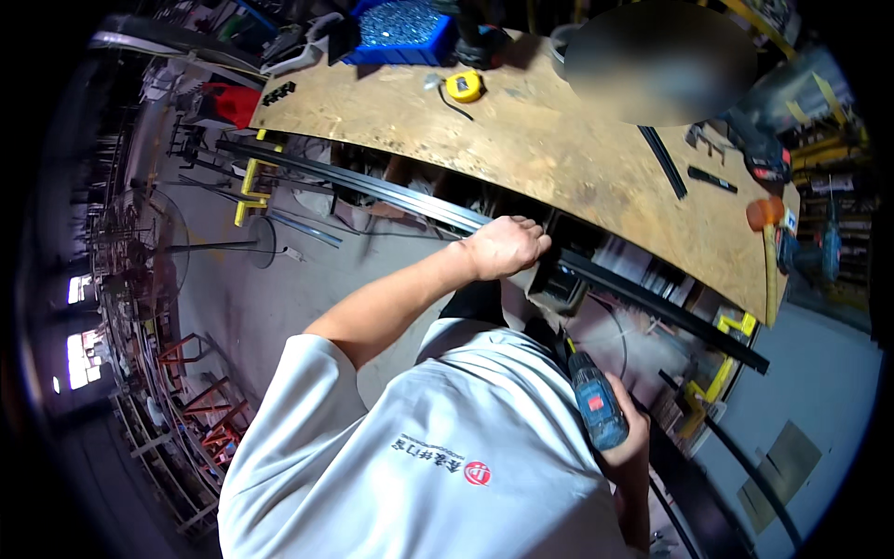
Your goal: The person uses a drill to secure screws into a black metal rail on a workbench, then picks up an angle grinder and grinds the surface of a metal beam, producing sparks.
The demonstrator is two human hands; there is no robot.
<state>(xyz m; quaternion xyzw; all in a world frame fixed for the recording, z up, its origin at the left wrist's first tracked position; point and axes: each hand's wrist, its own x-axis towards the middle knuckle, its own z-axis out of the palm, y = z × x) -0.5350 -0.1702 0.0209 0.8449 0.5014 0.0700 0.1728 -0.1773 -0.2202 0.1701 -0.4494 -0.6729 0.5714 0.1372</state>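
Observation:
A long dark metal profile (666,312) lies along the near side of the workbench, its left stretch (391,194) shining silver in the light. My left hand (507,247) is closed over the middle of this profile, its fingertips turned away from view. Low at my right side, my right hand (633,430) grips a blue cordless drill (598,406), its nose tilted up toward the profile and apart from it. The drill's handle is mostly hidden by the hand.
Yellow brackets (251,182) stand at the profile's left end, another (722,368) at its right. On the wooden workbench (521,140) are a yellow tape measure (463,87), a blue bin (400,37) of small fasteners, black strips (663,161) and a mallet (765,214).

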